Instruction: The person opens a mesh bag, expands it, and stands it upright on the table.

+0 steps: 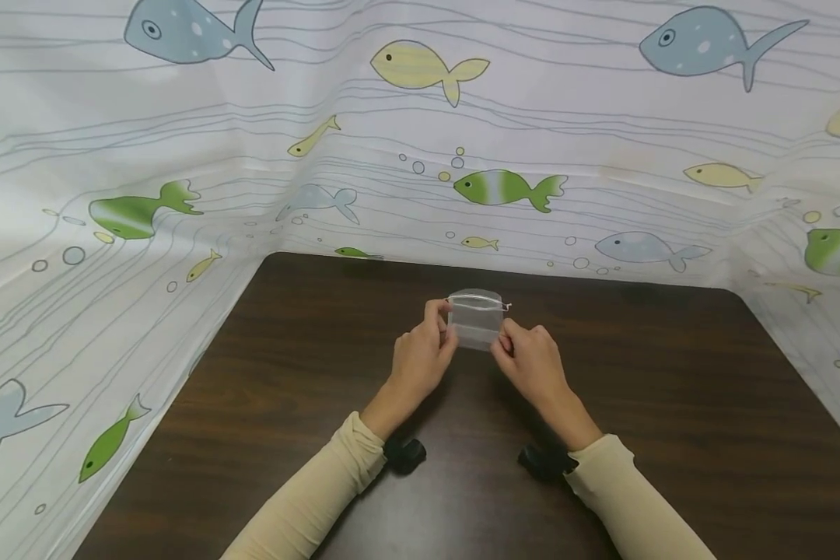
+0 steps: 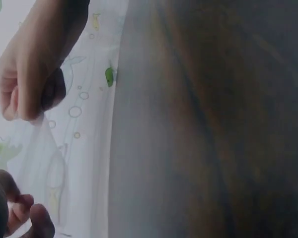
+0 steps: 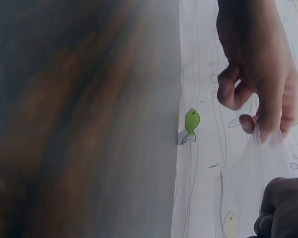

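Observation:
A small sheer white drawstring pouch (image 1: 475,323) is stretched between the two hands above the table's far half, its cord running across near the top. My left hand (image 1: 420,354) pinches its left edge; in the right wrist view this hand (image 3: 263,74) comes down from the top. The lower right edge is pinched by my right hand (image 1: 532,358), fingers curled in; the left wrist view has it at upper left (image 2: 35,69). See-through mesh of the pouch (image 2: 37,148) spreads between both hands there. No contents show inside it.
The dark wood-grain table (image 1: 287,350) lies under both arms. A white curtain (image 1: 567,132) printed with fish surrounds its back and sides. Black wrist devices (image 1: 406,457) hang below the beige sleeves (image 1: 315,490).

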`<action>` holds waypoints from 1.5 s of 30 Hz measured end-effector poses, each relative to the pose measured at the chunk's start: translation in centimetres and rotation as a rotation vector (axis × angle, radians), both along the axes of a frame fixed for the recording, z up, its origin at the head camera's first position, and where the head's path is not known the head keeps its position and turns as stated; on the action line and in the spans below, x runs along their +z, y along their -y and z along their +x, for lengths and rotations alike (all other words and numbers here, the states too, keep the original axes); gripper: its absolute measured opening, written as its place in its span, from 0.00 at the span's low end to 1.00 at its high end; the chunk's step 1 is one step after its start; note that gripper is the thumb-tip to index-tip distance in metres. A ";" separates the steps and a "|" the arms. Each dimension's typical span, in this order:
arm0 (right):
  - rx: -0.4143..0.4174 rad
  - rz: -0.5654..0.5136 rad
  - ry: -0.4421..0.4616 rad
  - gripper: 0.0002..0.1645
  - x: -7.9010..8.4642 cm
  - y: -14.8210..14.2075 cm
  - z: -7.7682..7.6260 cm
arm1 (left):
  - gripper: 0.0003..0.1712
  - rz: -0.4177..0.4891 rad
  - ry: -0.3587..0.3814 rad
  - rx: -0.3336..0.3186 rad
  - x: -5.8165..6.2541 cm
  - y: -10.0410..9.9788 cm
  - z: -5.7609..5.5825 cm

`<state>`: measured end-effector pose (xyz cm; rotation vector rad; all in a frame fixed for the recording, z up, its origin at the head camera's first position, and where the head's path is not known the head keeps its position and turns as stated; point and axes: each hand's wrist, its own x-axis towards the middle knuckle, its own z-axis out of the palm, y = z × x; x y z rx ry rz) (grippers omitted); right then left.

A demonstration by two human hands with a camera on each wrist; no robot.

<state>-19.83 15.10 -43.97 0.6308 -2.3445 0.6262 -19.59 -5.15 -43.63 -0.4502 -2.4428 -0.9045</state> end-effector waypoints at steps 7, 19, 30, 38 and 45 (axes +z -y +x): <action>-0.020 0.103 0.052 0.13 -0.1 -0.7 0.0 | 0.17 0.018 0.043 -0.087 -0.4 -0.2 0.1; 0.015 0.101 0.070 0.21 -0.8 -1.5 -0.2 | 0.19 0.003 0.027 -0.030 -0.9 -1.0 0.5; 0.077 0.168 -0.019 0.22 -1.0 -1.9 -0.7 | 0.25 0.069 0.158 -0.120 -1.2 -0.4 0.0; 0.190 0.204 -0.146 0.22 -0.6 -2.3 -1.2 | 0.24 0.343 0.401 -0.358 -0.3 1.4 -0.9; 0.285 0.270 -0.253 0.20 0.3 -1.8 -1.2 | 0.27 0.391 0.361 -0.304 0.6 2.4 -2.2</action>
